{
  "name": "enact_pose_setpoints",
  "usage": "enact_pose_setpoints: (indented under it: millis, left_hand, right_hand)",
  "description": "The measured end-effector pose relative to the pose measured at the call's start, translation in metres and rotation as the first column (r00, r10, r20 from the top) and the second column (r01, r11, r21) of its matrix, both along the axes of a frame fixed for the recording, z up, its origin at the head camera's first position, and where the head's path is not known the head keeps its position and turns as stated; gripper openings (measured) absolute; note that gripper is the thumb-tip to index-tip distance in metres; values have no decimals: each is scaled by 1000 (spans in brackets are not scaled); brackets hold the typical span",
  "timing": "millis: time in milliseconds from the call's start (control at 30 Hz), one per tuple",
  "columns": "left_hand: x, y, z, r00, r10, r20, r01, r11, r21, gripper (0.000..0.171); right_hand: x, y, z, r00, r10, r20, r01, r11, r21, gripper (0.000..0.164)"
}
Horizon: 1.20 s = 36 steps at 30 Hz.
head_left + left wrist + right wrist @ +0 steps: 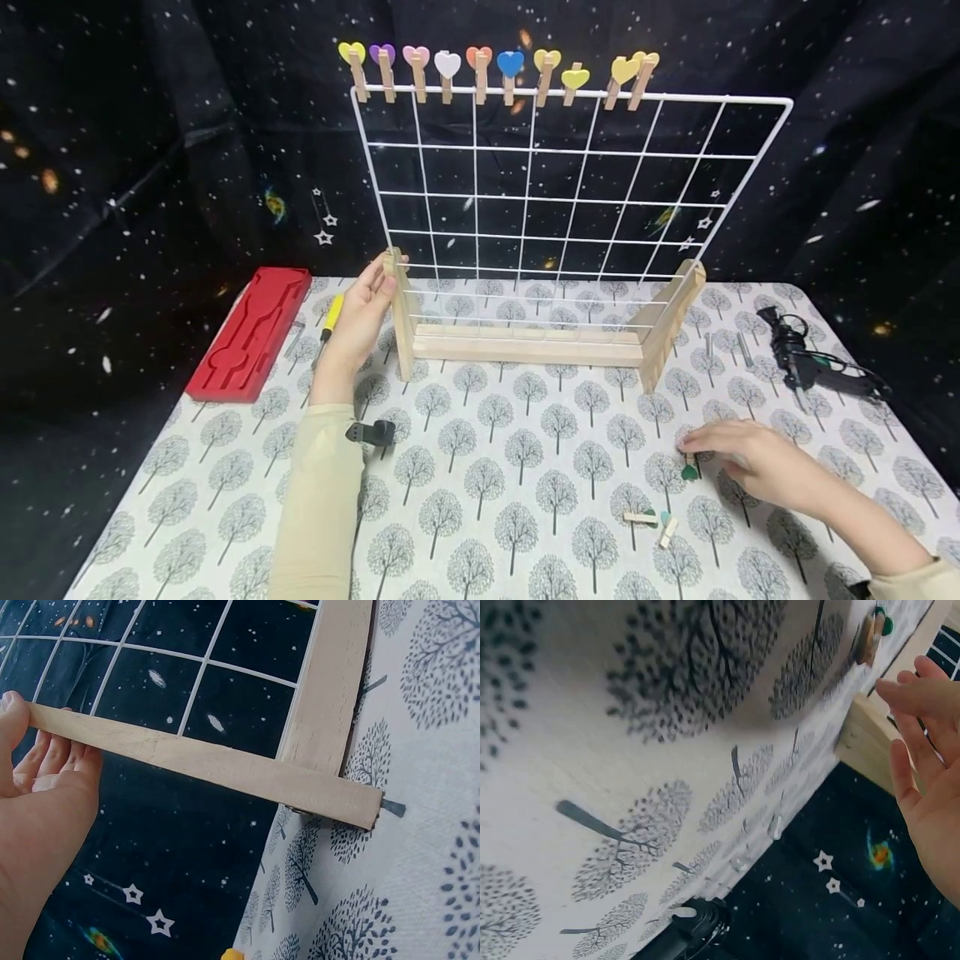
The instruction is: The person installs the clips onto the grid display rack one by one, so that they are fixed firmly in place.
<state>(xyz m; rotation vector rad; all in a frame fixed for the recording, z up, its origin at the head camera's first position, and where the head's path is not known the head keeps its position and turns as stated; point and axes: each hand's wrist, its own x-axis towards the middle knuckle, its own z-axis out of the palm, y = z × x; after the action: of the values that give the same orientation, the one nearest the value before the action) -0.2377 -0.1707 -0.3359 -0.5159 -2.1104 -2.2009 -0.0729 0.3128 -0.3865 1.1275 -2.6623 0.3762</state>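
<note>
A white wire grid (531,152) leans back in a wooden stand (525,346). Along its top wire sit several wooden clothespins with coloured hearts, among them a blue heart (511,63). My left hand (356,321) grips the upper end of the stand's left side piece (187,757), thumb and fingers on opposite sides. Over the cloth at the right, my right hand (772,462) has its fingers loosely bent, right by a clothespin with a green heart (689,472). The right wrist view shows a gap between these fingers and that clothespin (868,639). Two more clothespins, one (640,518) lying sideways and one (667,533) slanted, are nearby.
On the left lie a red moulded tray (255,333) and a yellow-handled tool (333,312). A black tool with a cord (817,362) and thin metal pieces (744,350) are at the right. Tree-patterned cloth (517,467) covers the table; a dark starry curtain (187,167) hangs behind.
</note>
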Motion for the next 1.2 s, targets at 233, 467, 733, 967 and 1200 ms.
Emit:
enact_pose_setpoints:
  millis: [233,467,733,967,1200]
  left_hand:
    - [-5,-1,-3,1000,6,4,-6,1000,12,49]
    - [-8,-2,-5,1000,-5,-2,5,1000,23,49]
    - [-2,-1,-2,1000,-15,-1,15,1000,17,50]
    - [-2,-1,-1,1000,-14,-6,14,1000,16,49]
    - [-2,-2,0,1000,-17,-3,17,1000,19,49]
  right_hand:
    - [5,-2,-8,995,60,-79,-54,995,83,46]
    - [5,0,-13,984,56,-167,-35,991,128,34]
    - [-1,2,-21,989,-11,-148,20,998,66,34]
    - [-1,-3,-19,984,-114,-139,123,991,55,32]
    - [-2,-3,-17,982,-179,-66,180,984,2,28]
